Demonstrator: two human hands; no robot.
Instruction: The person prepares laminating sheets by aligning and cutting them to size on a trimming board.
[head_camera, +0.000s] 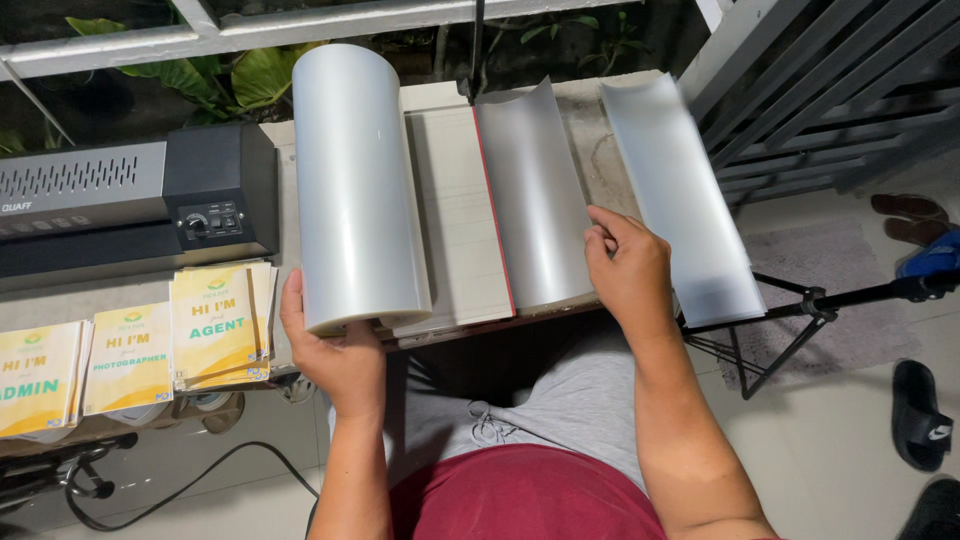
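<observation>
my left hand (340, 355) grips the near edge of a curled stack of clear laminating film (355, 185) on the table (590, 125); my right hand (628, 268) lies open, fingers pressing a second curled sheet (535, 200) beside it; the film looks light, slick and springy, so i judge edges are the best hold.
</observation>
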